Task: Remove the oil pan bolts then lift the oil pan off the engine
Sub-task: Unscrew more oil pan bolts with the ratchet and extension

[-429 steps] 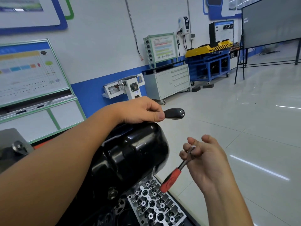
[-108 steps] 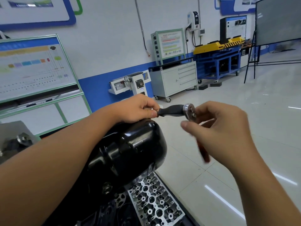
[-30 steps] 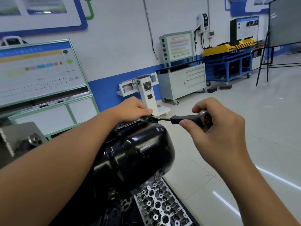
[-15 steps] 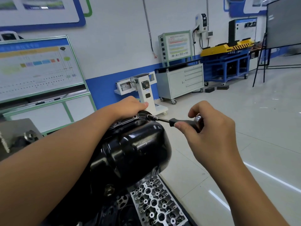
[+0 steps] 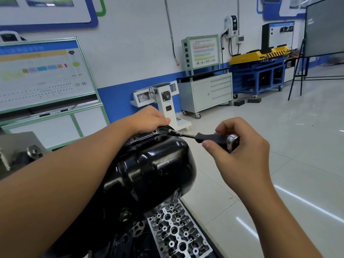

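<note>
Your right hand (image 5: 240, 155) is closed around the black handle of the driver (image 5: 210, 138), fingers curled over it and thumb underneath, with the chrome ratchet head (image 5: 232, 142) seated at the handle's outer end against your palm. Your left hand (image 5: 149, 119) is pressed palm-down over the top rim of the oil pan (image 5: 154, 170), its fingers wrapped over the far edge; whether they grip anything beyond the rim cannot be seen. The two hands are apart, bridged by the tool. From your right hand the driver's shaft runs leftward and slightly up, nearly level, and its socket tip meets a bolt (image 5: 169, 130) on the pan's flange just below your left fingertips. That line is what the next turn depends on: the tool's long axis should stay square to the flange so the socket does not ride off the bolt head. The right hand does the turning; the left is nearer the bolt and seems to be steadying the pan. The glossy black pan bulges toward you below and between your forearms, apparently not yet freed from the engine. Along the flange left of the tip sit further holes or bolt heads; I cannot tell which. Below your right wrist a bare cylinder head (image 5: 176, 233) lies flat.
</note>
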Available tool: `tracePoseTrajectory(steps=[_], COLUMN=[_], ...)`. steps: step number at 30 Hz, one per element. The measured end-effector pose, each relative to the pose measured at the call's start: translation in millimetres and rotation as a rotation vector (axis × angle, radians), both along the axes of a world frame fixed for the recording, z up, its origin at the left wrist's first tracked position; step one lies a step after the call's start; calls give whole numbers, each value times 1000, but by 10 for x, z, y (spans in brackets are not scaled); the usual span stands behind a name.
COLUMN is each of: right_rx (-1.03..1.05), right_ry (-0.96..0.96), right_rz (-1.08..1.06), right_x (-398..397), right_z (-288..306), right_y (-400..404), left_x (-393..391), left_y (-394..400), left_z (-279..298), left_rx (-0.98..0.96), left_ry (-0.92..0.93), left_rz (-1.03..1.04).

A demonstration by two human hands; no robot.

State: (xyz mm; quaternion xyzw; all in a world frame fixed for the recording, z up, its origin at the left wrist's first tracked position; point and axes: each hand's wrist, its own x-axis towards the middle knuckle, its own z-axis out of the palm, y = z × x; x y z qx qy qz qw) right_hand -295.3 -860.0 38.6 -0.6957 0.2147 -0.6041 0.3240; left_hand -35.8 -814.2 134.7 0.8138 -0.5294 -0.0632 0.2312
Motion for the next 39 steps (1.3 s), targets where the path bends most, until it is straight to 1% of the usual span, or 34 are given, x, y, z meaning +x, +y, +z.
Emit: tracePoseTrajectory(steps=[3,8,10,13,15,18,20,23,26,30,34,39], right_rx=[69,177,206,239,268,280,284,345,392,399,388,322], right_ry=[-72,-64,-91,-124,-159,-221,-241,-318,-386,-408,-387,-362], right_rz=[32,-38,-25,-7,1,-14,-7,61,103,117,144,72], right_x=[44,122,119,126,141,146,127,93,74,98,182,214], right_z=[-14,-47,-66,-100,-137,-179,-191,-207,-199,-191,-209,-218], right_y=[41,-17,-82,-133,-158,-191,-207,-225,-235,-240,-195,-97], left_x=[40,59,47,32,26,-1,-34,-82,-94,-107,-100,-70], left_y=[-39,-73,-74,-37,-11,18,21,14,15,19,23,13], left_z=[-10,-9,-9,-2,14,49,63,52,35,27,15,17], left_rx=[-7,35,73,61,75,114,121,118,93,68,29,17], left_ry=[-8,-50,-115,-222,-290,-452,-528,-586,-599,-581,-503,-395], left_rz=[-6,-46,-71,-123,-201,-316,-338,-321,-283,-245,-206,-229])
